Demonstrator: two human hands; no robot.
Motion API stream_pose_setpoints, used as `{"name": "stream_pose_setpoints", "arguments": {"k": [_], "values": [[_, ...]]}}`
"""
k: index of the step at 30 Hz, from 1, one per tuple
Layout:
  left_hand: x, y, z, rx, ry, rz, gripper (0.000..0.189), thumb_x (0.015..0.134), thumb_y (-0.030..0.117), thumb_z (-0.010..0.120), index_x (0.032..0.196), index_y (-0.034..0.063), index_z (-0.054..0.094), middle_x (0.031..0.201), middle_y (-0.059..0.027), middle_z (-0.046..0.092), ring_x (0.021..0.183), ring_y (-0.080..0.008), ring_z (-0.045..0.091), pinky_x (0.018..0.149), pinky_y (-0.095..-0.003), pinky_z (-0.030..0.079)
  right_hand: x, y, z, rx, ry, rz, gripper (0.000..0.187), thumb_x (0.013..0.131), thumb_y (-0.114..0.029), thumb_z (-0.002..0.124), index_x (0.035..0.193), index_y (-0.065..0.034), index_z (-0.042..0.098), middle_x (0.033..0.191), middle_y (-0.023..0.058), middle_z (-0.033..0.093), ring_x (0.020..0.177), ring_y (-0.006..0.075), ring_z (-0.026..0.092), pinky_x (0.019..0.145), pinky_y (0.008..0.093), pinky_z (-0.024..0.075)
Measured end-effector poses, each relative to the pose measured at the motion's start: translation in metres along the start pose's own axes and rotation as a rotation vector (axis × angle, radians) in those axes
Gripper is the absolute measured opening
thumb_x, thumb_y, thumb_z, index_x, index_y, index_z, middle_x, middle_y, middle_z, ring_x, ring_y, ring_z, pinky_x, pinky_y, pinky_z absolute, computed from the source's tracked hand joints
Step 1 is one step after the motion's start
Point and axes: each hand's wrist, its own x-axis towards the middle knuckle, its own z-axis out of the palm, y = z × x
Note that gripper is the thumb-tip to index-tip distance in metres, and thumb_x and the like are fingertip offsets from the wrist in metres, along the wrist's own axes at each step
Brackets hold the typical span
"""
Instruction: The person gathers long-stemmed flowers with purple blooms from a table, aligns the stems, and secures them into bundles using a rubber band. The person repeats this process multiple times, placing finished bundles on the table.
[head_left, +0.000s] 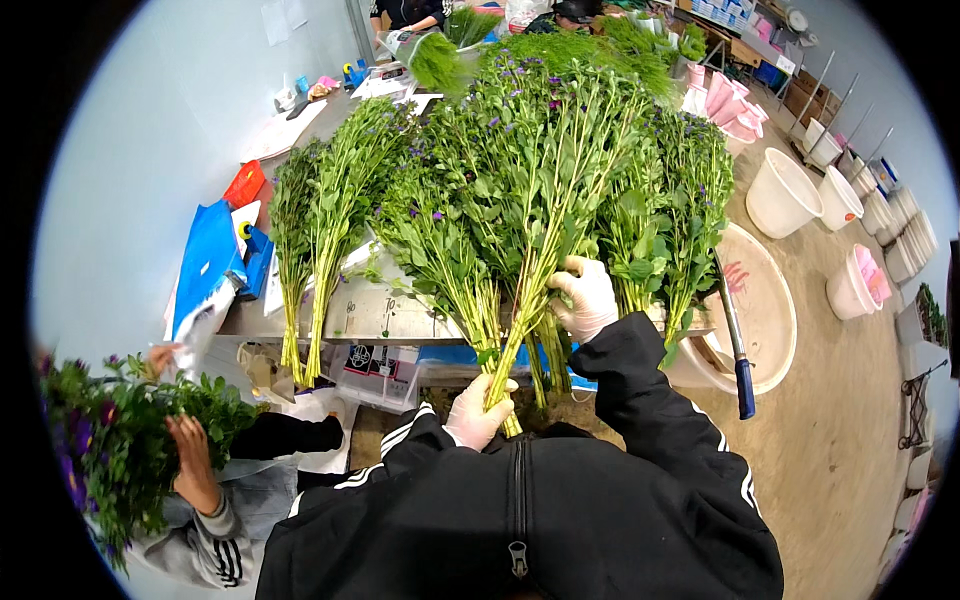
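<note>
My left hand (480, 412), in a pale glove, is closed around the lower stems of a bunch of leafy flower stems (534, 285). This bunch tilts up and to the right, over other bunches on the table. Beside its middle is my right hand (585, 298), also gloved, with bent fingers at the right edge of the stems. Whether those fingers grip a stem is hidden. More green bunches with small purple flowers (480, 142) lie side by side, their cut ends over the front edge of the table (405, 326).
At left, a co-worker's hand (196, 461) rests against a bunch with purple flowers (82, 450). A blue-handled long tool (742, 382) leans over a large white tub (780, 330) at right. Blue tape dispenser (257, 259) sits on the table's left. White buckets (784, 195) stand on the floor.
</note>
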Motion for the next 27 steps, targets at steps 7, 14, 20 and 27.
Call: {"name": "stream_pose_setpoints", "arguments": {"k": [7, 14, 20, 27], "values": [[-0.001, -0.005, -0.007, -0.079, -0.05, -0.109, 0.026, 0.081, 0.007, 0.058, 0.107, 0.0016, 0.054, 0.091, -0.0078, 0.061, 0.081, -0.0143, 0.06, 0.076, -0.0277, 0.046, -0.011, -0.02, -0.014, 0.274, -0.125, -0.034, 0.018, 0.07, -0.007, 0.068, 0.086, -0.0079, 0.06, 0.075, 0.0079, 0.059, 0.07, 0.0271, 0.057, 0.063, 0.036, 0.0452], [0.004, -0.006, -0.006, -0.068, -0.058, -0.067, 0.028, 0.081, 0.008, 0.059, 0.107, 0.0004, 0.054, 0.095, -0.0087, 0.06, 0.087, -0.0138, 0.058, 0.08, -0.0279, 0.045, -0.041, -0.068, 0.012, 0.545, -0.145, 0.339, 0.025, 0.08, -0.01, 0.062, 0.101, -0.0045, 0.05, 0.074, 0.0131, 0.054, 0.07, 0.0296, 0.056, 0.067, 0.0369, 0.0461], [0.007, -0.017, -0.007, -0.202, -0.102, -0.118, 0.032, 0.081, 0.006, 0.058, 0.112, -0.0001, 0.051, 0.1, -0.0075, 0.059, 0.092, -0.0128, 0.055, 0.084, -0.0274, 0.042, -0.04, -0.065, -0.029, 0.838, -0.301, 0.278, 0.011, 0.083, -0.01, 0.059, 0.092, -0.0047, 0.055, 0.08, 0.0108, 0.057, 0.073, 0.0227, 0.058, 0.068, 0.0322, 0.0461], [0.0, -0.005, -0.018, -0.588, -0.258, -0.303, 0.031, 0.085, 0.011, 0.053, 0.113, 0.0001, 0.05, 0.079, -0.0021, 0.052, 0.064, -0.0083, 0.048, 0.055, -0.0206, 0.039, -0.045, 0.118, -0.144, -0.665, 0.377, 0.753, 0.057, 0.067, -0.002, 0.068, 0.12, -0.0002, 0.048, 0.108, 0.0163, 0.054, 0.102, 0.0308, 0.051, 0.092, 0.0395, 0.0401]]}}
